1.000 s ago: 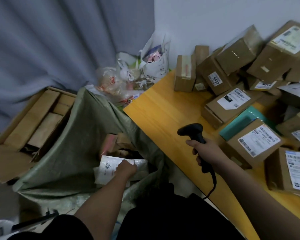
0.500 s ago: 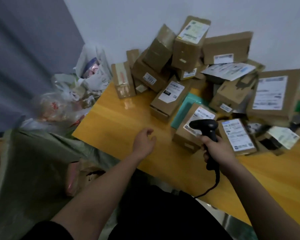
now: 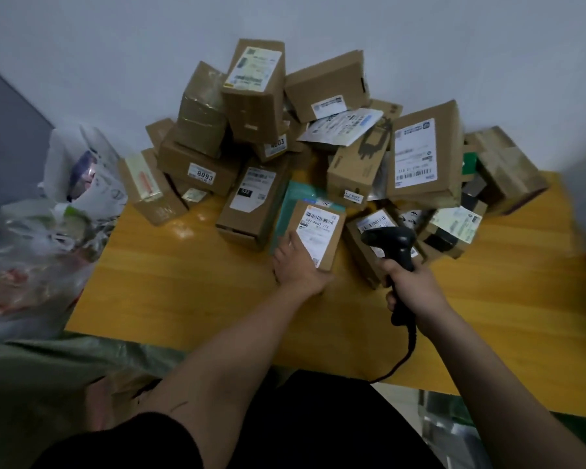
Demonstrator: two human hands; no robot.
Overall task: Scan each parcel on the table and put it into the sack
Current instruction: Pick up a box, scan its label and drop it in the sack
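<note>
I judge a fresh parcel is being picked: left hand (image 3: 298, 265) grasps the near box (image 3: 318, 236) at the pile's front; right hand (image 3: 411, 286) clenches the scanner (image 3: 391, 240). Next, aim at its label, then sack (image 3: 48, 377), near left.

Single head-worn view, forward and steeply down, close over the table (image 3: 190, 299) edge.

Cardboard parcels (image 3: 318, 231) with paper labels; glossy wooden table (image 3: 183, 282); black plastic scanner (image 3: 394, 240)
</note>
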